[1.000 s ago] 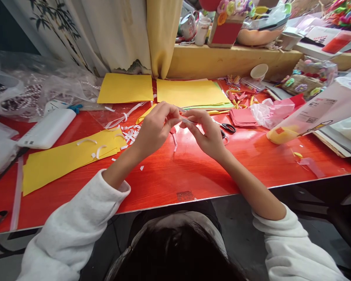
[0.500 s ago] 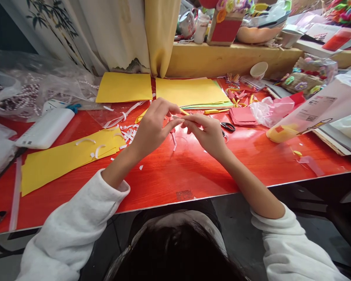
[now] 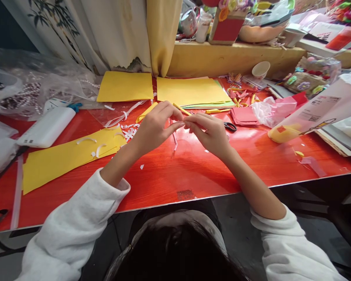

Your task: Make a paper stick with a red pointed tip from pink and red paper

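My left hand [image 3: 156, 127] is raised over the red table [image 3: 163, 183], its thumb and index finger closed in a pinch. Fingertip to fingertip with it, my right hand [image 3: 209, 130] pinches too. Whatever lies between the fingertips is too small and covered to make out. Below them is a thin pink strip [image 3: 175, 142]. Black-handled scissors [image 3: 230, 127] lie just beyond my right hand, partly hidden by it. Folded yellow paper strips [image 3: 146, 112] rest behind my left hand, near a heap of white paper scraps [image 3: 130, 132].
Yellow sheets [image 3: 190, 89] are stacked at the back, with long yellow pieces [image 3: 64, 160] at left beside a white power bank [image 3: 48, 127]. At right are red paper squares [image 3: 245, 116], crumpled pink plastic [image 3: 270, 111] and a tilted drink cup [image 3: 312, 111].
A small whitish piece that showed between my fingertips is now hidden. My right hand covers more of the scissors. The view has shifted slightly.
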Action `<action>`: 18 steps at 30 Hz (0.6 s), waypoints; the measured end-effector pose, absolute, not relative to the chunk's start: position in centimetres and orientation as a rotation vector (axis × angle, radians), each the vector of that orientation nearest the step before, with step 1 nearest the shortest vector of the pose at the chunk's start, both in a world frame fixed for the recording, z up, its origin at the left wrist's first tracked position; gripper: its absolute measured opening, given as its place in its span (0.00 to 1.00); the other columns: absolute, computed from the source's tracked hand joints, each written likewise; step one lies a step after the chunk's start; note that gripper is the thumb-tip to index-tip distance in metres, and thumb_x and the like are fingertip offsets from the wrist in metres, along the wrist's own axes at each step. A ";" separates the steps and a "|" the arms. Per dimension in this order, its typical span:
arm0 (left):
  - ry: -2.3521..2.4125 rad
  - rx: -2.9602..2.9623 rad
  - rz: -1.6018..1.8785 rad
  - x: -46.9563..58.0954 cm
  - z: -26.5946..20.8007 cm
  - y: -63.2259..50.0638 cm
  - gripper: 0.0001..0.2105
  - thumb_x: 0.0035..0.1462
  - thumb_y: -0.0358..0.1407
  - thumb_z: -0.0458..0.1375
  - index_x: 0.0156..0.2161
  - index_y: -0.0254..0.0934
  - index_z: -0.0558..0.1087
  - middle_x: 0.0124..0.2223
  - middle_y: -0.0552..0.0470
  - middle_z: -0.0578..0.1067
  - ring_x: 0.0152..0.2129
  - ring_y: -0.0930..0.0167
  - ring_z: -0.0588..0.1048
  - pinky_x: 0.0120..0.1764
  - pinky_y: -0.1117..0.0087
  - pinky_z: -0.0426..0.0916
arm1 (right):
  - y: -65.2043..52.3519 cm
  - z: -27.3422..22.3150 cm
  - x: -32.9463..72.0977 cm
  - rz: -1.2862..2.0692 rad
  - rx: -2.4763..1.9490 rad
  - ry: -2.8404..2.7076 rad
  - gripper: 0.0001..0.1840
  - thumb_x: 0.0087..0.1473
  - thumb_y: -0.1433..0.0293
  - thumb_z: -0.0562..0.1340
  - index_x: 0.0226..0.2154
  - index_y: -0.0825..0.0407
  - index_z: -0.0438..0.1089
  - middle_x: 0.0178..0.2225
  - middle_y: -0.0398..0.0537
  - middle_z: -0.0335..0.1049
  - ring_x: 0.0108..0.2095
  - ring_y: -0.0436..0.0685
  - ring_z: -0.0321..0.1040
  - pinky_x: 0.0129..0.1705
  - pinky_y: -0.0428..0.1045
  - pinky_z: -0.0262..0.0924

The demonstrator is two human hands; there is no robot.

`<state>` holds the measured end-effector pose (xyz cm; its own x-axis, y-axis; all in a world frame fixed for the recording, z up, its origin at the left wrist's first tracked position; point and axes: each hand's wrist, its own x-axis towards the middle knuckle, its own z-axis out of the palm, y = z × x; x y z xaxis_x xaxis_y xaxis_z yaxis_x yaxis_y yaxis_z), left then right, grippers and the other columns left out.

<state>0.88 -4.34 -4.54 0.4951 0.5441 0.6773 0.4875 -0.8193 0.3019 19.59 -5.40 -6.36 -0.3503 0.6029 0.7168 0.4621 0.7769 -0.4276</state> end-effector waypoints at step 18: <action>1.030 3.172 1.185 0.8 -6.4 -4.1 0.10 0.62 0.29 0.42 0.38 0.35 0.66 0.35 0.46 0.70 0.37 0.63 0.71 0.40 0.59 0.67 | -5.4 -7.7 17.9 0.517 -0.878 -1.827 0.07 0.57 0.71 0.57 0.32 0.53 0.71 0.25 0.41 0.69 0.26 0.46 0.63 0.29 0.44 0.59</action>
<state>0.76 -4.11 -6.36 0.6220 0.3713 0.6894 0.6308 -0.7592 -0.1603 17.88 -5.41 -7.70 -0.2342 0.7632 0.6023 0.3349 0.6449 -0.6870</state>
